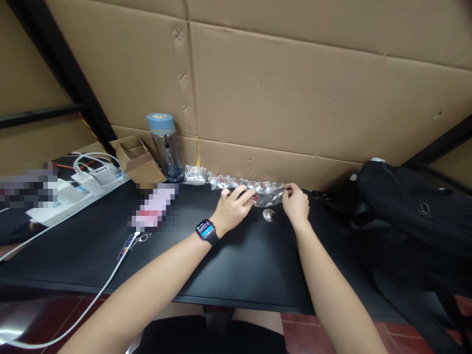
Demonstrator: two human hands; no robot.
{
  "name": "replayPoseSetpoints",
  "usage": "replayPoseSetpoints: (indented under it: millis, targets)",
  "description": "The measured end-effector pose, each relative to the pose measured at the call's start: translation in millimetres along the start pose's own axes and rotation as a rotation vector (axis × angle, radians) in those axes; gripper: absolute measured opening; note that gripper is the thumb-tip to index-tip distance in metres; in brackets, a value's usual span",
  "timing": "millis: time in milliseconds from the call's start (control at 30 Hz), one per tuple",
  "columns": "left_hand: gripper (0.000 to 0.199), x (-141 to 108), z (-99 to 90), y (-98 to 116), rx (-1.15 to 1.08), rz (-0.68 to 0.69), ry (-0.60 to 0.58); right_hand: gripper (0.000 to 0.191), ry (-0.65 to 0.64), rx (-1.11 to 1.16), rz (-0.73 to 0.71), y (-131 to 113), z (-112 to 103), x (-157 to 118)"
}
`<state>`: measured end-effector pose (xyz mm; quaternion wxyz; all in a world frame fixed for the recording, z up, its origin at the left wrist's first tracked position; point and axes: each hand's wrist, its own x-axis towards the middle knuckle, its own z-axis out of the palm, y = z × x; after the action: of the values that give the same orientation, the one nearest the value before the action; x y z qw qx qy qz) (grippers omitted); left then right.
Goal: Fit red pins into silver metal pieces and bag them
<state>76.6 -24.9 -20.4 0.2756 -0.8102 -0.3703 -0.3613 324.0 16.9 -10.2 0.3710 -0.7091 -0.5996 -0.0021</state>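
Observation:
Along the back of the black table lies a row of clear plastic packets with shiny round pieces and red marks inside. My left hand, with a black watch on its wrist, has its fingers curled at the left side of a clear bag. The right end of that bag is pinched between the fingertips of my right hand. On the table between my hands, just in front of the bag, rests a loose shiny round piece.
A blue-lidded bottle stands at the back left beside an open cardboard box. Further left are a white power strip and cables. A phone lies nearer. At right sits a black backpack. Cardboard walls the back.

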Motion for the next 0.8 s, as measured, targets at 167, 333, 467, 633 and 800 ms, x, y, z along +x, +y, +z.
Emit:
replayPoseSetpoints:
  millis: [167, 333, 467, 633, 800]
  targets:
    - [0.023, 1, -1.3, 0, -0.01, 0.009, -0.022, 0.022, 0.086, -0.205, -0.071, -2, -8, 0]
    - [0.023, 0, 0.7, -2, -0.047, 0.029, -0.087, 0.026, -0.172, 0.104, -0.406, -21, -12, -5]
    - [0.022, 0, 0.9, -3, -0.046, 0.057, -0.154, 0.035, -0.613, 0.315, -0.587, -35, -9, -17]
    - [0.022, 2, -1.3, -3, -0.063, 0.077, -0.205, 0.042, -0.705, 0.325, -0.582, -38, 1, -28]
    - [0.017, 2, -2.1, -3, -0.086, 0.093, -0.233, 0.051, -0.718, 0.364, -0.55, -39, 4, -31]
